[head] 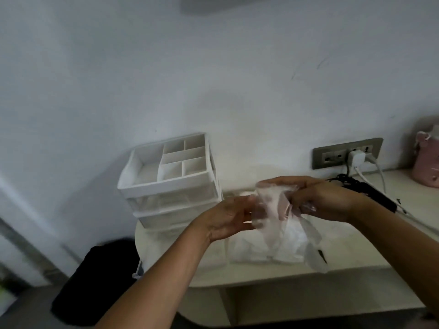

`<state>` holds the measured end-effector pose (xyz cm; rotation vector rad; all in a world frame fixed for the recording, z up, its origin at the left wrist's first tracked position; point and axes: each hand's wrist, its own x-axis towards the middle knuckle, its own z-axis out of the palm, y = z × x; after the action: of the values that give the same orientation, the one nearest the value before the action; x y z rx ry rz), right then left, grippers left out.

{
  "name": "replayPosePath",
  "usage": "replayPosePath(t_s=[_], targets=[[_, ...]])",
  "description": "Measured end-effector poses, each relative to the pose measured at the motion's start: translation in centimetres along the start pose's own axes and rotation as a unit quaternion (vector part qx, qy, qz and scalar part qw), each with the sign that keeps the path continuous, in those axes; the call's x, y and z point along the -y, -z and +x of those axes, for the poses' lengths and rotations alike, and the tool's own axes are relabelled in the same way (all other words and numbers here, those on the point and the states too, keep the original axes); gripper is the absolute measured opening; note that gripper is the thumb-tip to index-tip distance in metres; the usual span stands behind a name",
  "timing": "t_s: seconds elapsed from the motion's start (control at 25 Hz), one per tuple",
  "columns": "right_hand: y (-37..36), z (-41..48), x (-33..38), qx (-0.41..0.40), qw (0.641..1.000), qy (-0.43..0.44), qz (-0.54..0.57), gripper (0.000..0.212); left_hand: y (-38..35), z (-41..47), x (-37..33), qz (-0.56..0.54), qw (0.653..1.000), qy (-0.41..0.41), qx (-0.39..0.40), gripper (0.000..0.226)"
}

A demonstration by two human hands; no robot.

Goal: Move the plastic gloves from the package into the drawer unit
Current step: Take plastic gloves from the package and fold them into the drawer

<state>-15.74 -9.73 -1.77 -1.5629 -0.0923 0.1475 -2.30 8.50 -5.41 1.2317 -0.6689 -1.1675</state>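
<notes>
A clear plastic glove (273, 210) hangs crumpled in the air between my two hands, above the white table (356, 255). My right hand (323, 198) grips its upper right part with curled fingers. My left hand (228, 217) holds its left edge, the fingers partly hidden behind the film. Under the glove lies the white package (259, 248), a soft heap on the table. The white drawer unit (168, 181) stands at the table's left end against the wall, to the left of my hands. Its top tray has several open compartments, and its two translucent drawers look closed.
A grey wall socket (332, 155) with a white plug sits behind my right hand, and black and white cables (370, 188) trail across the table. A pink bag (427, 160) stands at the far right. A black object (95, 281) sits on the floor at the left.
</notes>
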Motion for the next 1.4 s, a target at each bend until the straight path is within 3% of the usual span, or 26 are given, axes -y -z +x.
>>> replayPosePath(t_s=[0.12, 0.16, 0.24, 0.28, 0.4, 0.52, 0.64, 0.76, 0.8, 0.88, 0.96, 1.04, 1.12, 1.28, 1.32, 1.4], targets=[[-1.0, 1.9, -0.6, 0.043, 0.999, -0.023, 0.017, 0.049, 1.8, -3.1, -1.0, 0.016, 0.994, -0.048, -0.101, 0.053], [-1.5, 2.5, -0.8, 0.055, 0.997, -0.043, 0.017, 0.058, 2.4, -4.2, -1.5, 0.039, 0.988, -0.059, -0.140, 0.044], [-2.9, 3.8, -1.2, 0.072, 0.994, -0.077, -0.037, 0.073, 3.8, -6.4, -2.1, 0.117, 0.968, -0.074, -0.211, 0.023], [-3.5, 4.5, -1.5, 0.065, 0.991, -0.093, -0.073, 0.069, 4.6, -7.5, -2.3, 0.156, 0.956, -0.074, -0.239, 0.012], [-5.5, 7.0, -2.6, -0.024, 0.986, -0.146, -0.081, 0.037, 7.0, -10.3, -1.8, 0.215, 0.931, -0.049, -0.292, 0.004], [-6.9, 8.9, -3.3, -0.176, 0.970, -0.124, -0.113, 0.012, 8.5, -11.7, -0.2, 0.238, 0.913, -0.006, -0.331, 0.009], [-8.1, 10.2, -3.5, -0.334, 0.900, -0.066, -0.271, 0.014, 9.7, -11.6, 1.2, 0.236, 0.900, 0.019, -0.367, 0.013], [-10.3, 10.9, -3.1, -0.398, 0.768, 0.104, -0.490, 0.012, 11.3, -11.2, 2.3, 0.274, 0.876, 0.038, -0.394, 0.017], [-11.4, 11.1, -3.0, -0.371, 0.756, 0.181, -0.508, 0.010, 11.7, -11.1, 2.5, 0.290, 0.867, 0.047, -0.402, 0.018], [-13.8, 11.6, -3.8, -0.240, 0.793, 0.241, -0.506, 0.014, 12.3, -11.1, 2.8, 0.276, 0.865, 0.067, -0.414, 0.016], [-15.6, 12.7, -5.9, -0.073, 0.845, 0.173, -0.501, 0.031, 12.8, -11.2, 3.0, 0.273, 0.859, 0.082, -0.425, 0.017], [-16.0, 14.1, -8.3, 0.022, 0.855, 0.070, -0.513, 0.042, 13.5, -11.3, 3.3, 0.319, 0.836, 0.090, -0.437, 0.018], [-15.8, 15.3, -9.5, 0.048, 0.834, 0.017, -0.549, 0.047, 14.0, -11.4, 3.5, 0.369, 0.812, 0.086, -0.445, 0.016], [-16.0, 17.0, -10.4, 0.088, 0.804, -0.008, -0.588, 0.052, 14.3, -11.6, 3.4, 0.456, 0.766, 0.104, -0.442, 0.020], [-16.2, 17.3, -10.6, 0.105, 0.798, -0.020, -0.594, 0.053, 14.2, -11.8, 3.1, 0.488, 0.742, 0.122, -0.442, 0.022], [-16.2, 17.7, -10.9, 0.132, 0.782, -0.044, -0.608, 0.055, 13.5, -12.2, 2.0, 0.594, 0.653, 0.164, -0.440, 0.028]])
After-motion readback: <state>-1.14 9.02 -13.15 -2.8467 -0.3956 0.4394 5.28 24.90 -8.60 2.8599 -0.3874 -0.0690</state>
